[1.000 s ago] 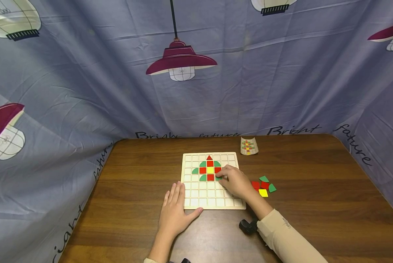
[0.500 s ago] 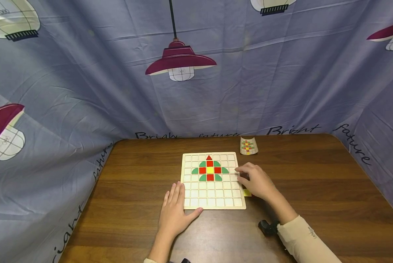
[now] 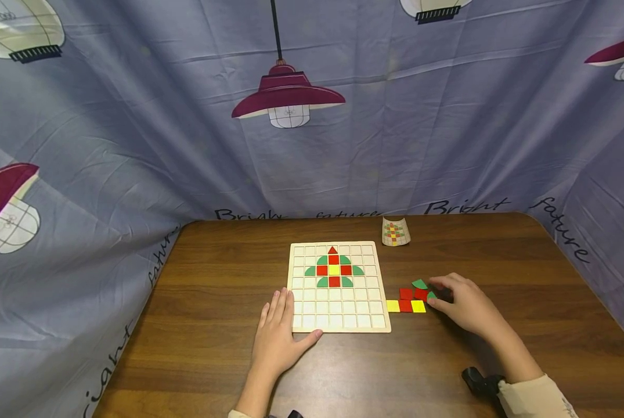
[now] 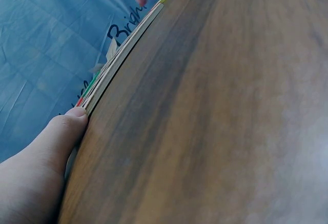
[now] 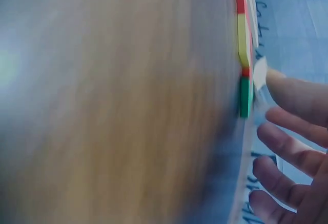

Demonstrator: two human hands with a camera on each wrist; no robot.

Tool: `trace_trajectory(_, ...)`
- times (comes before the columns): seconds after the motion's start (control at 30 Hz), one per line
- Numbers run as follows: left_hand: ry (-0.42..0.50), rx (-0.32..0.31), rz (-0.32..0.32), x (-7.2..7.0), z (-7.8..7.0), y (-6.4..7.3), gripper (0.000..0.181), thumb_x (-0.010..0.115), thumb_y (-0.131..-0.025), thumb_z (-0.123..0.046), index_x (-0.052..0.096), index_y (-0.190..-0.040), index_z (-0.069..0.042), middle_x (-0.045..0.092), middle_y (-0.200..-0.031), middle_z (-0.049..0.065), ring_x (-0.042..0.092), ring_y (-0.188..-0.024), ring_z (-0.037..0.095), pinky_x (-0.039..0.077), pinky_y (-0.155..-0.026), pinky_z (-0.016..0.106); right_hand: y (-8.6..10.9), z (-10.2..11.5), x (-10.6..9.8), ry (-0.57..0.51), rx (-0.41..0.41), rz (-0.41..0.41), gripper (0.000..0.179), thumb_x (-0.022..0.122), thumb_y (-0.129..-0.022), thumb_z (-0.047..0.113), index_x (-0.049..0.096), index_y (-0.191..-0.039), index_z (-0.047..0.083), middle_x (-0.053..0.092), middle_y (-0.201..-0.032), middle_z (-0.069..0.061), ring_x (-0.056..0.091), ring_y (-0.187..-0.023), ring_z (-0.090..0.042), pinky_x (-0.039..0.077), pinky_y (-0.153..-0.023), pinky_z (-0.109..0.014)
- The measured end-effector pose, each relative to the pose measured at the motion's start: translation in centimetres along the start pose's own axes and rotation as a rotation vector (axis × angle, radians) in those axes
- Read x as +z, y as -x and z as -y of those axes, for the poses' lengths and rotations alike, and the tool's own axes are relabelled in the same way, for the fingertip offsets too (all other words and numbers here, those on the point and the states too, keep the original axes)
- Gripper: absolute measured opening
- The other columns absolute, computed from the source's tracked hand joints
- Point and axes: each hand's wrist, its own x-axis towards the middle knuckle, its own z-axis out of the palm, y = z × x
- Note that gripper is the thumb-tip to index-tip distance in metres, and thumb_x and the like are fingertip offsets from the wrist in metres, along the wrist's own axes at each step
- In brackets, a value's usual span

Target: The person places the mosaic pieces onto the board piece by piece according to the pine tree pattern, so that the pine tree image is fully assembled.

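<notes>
My left hand (image 3: 277, 342) lies flat with its fingers along the left edge of the pale gridded pattern board (image 3: 332, 310) and its thumb at the front edge. In the left wrist view the thumb (image 4: 56, 131) touches the board's corner. Green quarter-circle, red and yellow tiles form a tree-like pattern on the board, topped by a red triangle (image 3: 332, 250). My right hand (image 3: 465, 305) is over the loose tiles, thumb and forefinger apart around a green quarter-circle tile (image 3: 430, 295). In the right wrist view a gap shows between the fingers (image 5: 279, 137) and the green tile.
Right of the board lie several loose tiles: a yellow square (image 3: 418, 306), a red square (image 3: 406, 294) and another green quarter-circle (image 3: 419, 284). A curled pattern card (image 3: 404, 235) is behind the board. A printed curtain (image 3: 312, 168) hangs behind the wooden table (image 3: 217, 290).
My right hand has moved off the board, rightward to the loose tiles. The green quarter-circle it touched now shows in full on the board's right side. The left hand has stayed in place.
</notes>
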Motion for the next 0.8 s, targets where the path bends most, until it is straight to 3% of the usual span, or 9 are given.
trace_trajectory(0.17,0.004,-0.001,-0.003,-0.1,0.0,0.0,0.109,0.049,-0.081,-0.082,0.029,-0.156,-0.006,0.027,-0.164,0.009,0.021,-0.154,0.024,0.018,-0.126,0.044,0.7,-0.8,-0.1,-0.004,0.014,0.022,0.043,0.080,-0.083,0.027,0.070,-0.118,0.003,0.067,-0.109,-0.012,0.063,-0.103,-0.034,0.052,-0.087,-0.056)
trace_trajectory(0.4,0.001,-0.002,0.002,0.0,0.0,-0.1,0.109,0.048,-0.081,-0.083,0.029,-0.156,-0.007,0.027,-0.164,0.009,0.020,-0.154,0.023,0.019,-0.126,0.045,0.5,-0.7,0.6,-0.007,0.031,0.005,0.035,0.079,-0.084,0.031,0.073,-0.110,0.010,0.066,-0.100,-0.004,0.061,-0.092,-0.021,0.051,-0.075,-0.039)
trace_trajectory(0.57,-0.001,-0.002,0.008,0.1,0.1,-0.1,0.109,0.047,-0.081,-0.084,0.029,-0.156,-0.007,0.027,-0.164,0.008,0.020,-0.154,0.023,0.018,-0.126,0.045,0.3,-0.7,1.0,-0.004,0.034,-0.027,0.030,0.080,-0.083,0.026,0.070,-0.107,0.011,0.064,-0.097,-0.003,0.058,-0.088,-0.019,0.047,-0.073,-0.034)
trace_trajectory(0.8,-0.005,-0.003,0.007,0.2,0.1,-0.1,0.110,0.046,-0.081,-0.084,0.029,-0.157,-0.007,0.027,-0.164,0.008,0.020,-0.154,0.023,0.018,-0.126,0.045,0.2,-0.7,1.2,-0.070,0.062,-0.020,0.024,0.075,-0.088,0.018,0.065,-0.109,0.013,0.057,-0.083,0.001,0.049,-0.071,-0.011,0.038,-0.060,-0.023)
